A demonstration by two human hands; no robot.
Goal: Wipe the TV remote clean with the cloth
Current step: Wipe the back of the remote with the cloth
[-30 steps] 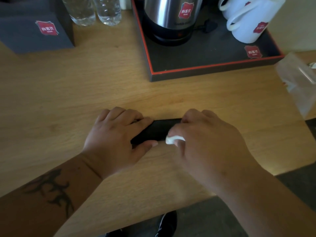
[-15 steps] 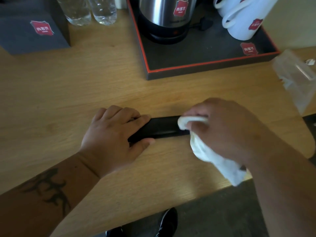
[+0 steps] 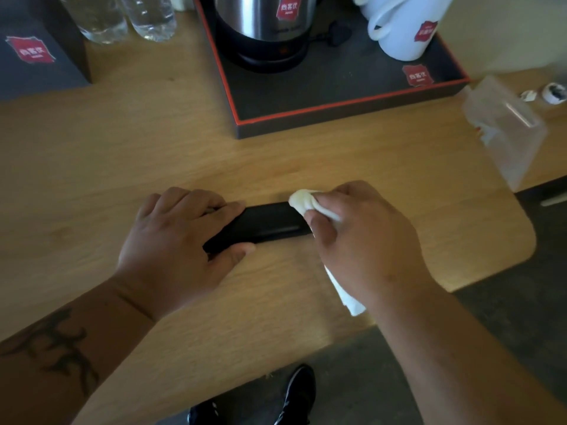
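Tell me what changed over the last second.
The right hand, gripping the white cloth, slid rightward along the black TV remote, from near the left hand toward the remote's right end; more cloth now trails below it. The left hand kept holding the remote's left end on the wooden table.

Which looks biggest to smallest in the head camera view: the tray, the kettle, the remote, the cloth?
1. Tray, by far the largest.
2. Kettle, though its top is cut off.
3. Remote, partly hidden under the left hand.
4. Cloth, mostly bunched inside the right hand, so unsure.
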